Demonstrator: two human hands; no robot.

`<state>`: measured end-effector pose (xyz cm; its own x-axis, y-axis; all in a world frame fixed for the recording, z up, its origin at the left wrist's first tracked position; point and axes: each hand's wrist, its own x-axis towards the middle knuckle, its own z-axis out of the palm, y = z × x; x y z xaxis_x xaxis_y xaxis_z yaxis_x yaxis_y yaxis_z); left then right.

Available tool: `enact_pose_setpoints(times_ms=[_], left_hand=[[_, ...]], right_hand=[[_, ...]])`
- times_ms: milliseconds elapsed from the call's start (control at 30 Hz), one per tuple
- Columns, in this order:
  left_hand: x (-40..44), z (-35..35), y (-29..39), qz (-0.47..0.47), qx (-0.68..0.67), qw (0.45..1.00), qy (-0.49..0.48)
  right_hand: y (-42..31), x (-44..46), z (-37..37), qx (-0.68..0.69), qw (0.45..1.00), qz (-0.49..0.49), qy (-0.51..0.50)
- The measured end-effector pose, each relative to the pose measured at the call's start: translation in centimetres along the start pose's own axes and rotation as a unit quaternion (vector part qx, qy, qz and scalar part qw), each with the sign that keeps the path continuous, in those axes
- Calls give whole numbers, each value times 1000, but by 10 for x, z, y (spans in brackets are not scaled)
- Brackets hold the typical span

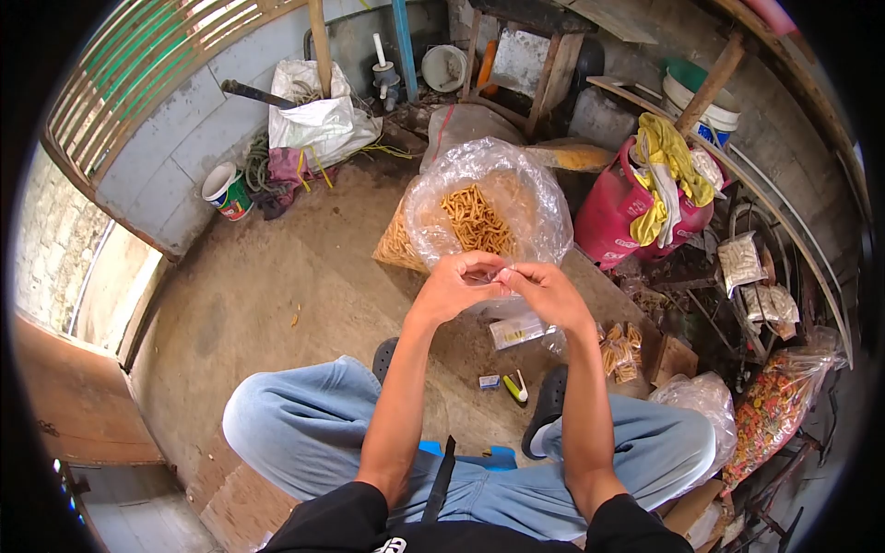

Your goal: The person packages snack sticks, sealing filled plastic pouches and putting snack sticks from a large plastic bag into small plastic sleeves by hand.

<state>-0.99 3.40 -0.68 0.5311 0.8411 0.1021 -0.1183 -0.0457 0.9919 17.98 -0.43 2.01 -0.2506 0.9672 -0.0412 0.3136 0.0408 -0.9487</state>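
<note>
A large clear plastic bag (pixel 544 198) stands open on the floor in front of me, with brown stick-shaped snacks (pixel 477 219) inside. Just at its near edge, my left hand (pixel 463 286) and my right hand (pixel 539 288) meet, fingertips pinched together on a thin piece of clear plastic. The plastic is mostly hidden by the fingers. Below my right hand lies a clear packet with a white and yellow label (pixel 518 330). Several small filled packs (pixel 621 353) lie to the right. Nearer my feet are a small blue and white box (pixel 489 382) and a green-handled tool (pixel 514 388).
Pink gas cylinders (pixel 613 207) with a yellow cloth (pixel 662 175) stand at the right. A bag of colourful snacks (pixel 774 415) leans at the lower right. A white sack (pixel 318 120) and a paint bucket (pixel 227 192) sit at the back left.
</note>
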Motion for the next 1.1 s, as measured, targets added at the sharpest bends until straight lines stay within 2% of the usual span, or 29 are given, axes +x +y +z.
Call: enact_pose_setpoints(times_ms=[133, 200, 333, 433, 500, 700, 833, 900, 967, 1100], left_hand=[[-1, -1, -4, 5, 35, 999, -10], [-1, -2, -14, -74, -109, 990, 57], [0, -8, -20, -112, -189, 968, 120], [2, -6, -15, -97, -175, 970, 140], [4, -3, -13, -87, -133, 974, 160], [7, 6, -23, -70, 29, 966, 247], [4, 3, -24, -92, 49, 968, 229], [4, 0, -22, -159, -37, 963, 217], [3, -4, -21, -168, -44, 963, 207], [2, -12, -23, -218, -89, 957, 169]], right_hand=[[-3, 1, 0, 46, 998, 22, 42], [-9, 0, -2, 113, 989, 57, 75], [-4, 2, -7, 136, 984, 49, 102], [-3, 2, -6, 148, 983, 43, 101], [6, 4, -9, 25, 999, 38, 13], [-8, -1, -6, 166, 981, 100, 15], [-3, -2, -6, 103, 990, 96, 6], [3, 0, -7, -9, 999, -18, -35], [-6, -3, -8, -38, 998, -5, -55], [7, 1, -1, -12, 995, -82, -54]])
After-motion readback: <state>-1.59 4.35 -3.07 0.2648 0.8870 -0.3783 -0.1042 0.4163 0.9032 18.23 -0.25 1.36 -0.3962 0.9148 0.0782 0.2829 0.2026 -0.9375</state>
